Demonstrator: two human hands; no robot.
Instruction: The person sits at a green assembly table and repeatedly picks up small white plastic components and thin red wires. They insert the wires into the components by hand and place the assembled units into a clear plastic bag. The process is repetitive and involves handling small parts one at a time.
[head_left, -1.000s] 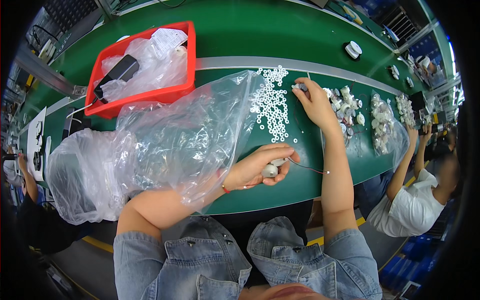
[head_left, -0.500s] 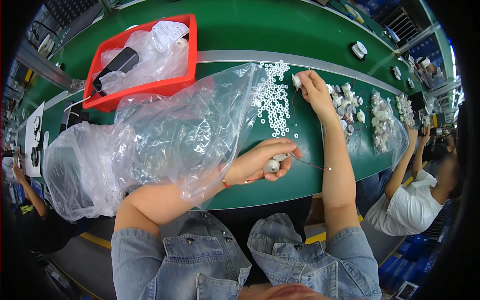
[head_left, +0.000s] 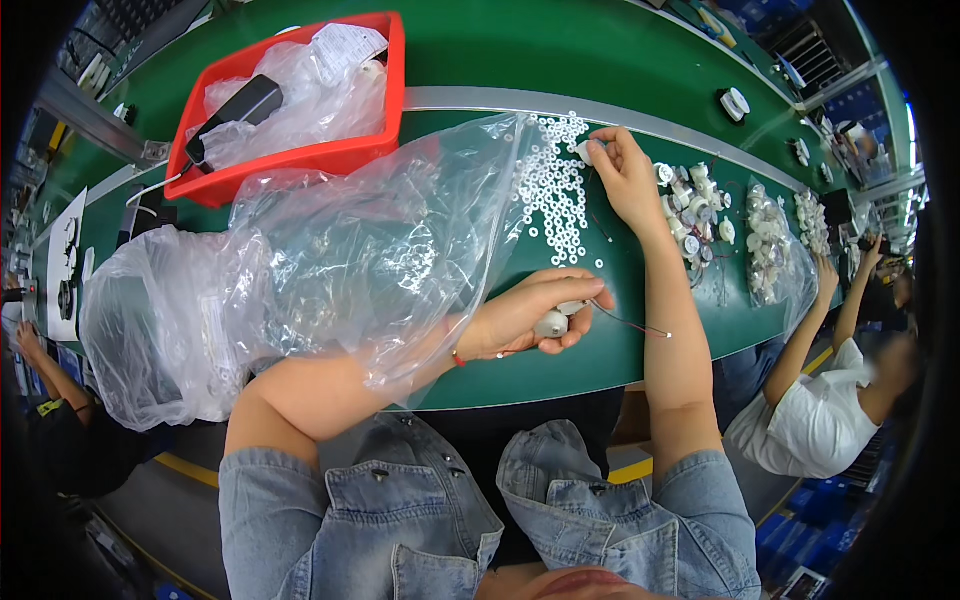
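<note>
Rings [head_left: 555, 195], small and white, lie spread over the green surface [head_left: 600, 370], just beyond the hands. The right hand [head_left: 630, 185] pinches a small pale part [head_left: 584, 152] between thumb and fingers, at the right edge of the rings, with a thin wire hanging from it. The left hand [head_left: 530, 312], nearer the body, is curled around white parts [head_left: 552, 323]; how many sit in the palm I cannot tell. A dark wire [head_left: 630, 322] trails from that grip, and its white plug shows against the right forearm [head_left: 680, 320]; whether it touches is unclear.

That wire looks like the likeliest trouble: if it caught on the arm, a pull could strain its joint or tug a part loose. The left grip seems rather full, so a part could slip out should the fingers relax. A clear bag [head_left: 370, 230] drapes over the left forearm, its edge close to the rings; moving that arm might drag the bag and scatter them. To the right, a pile of parts [head_left: 697, 205] with loose wires lies near the right forearm, where a sideways brush could tangle them.
</note>
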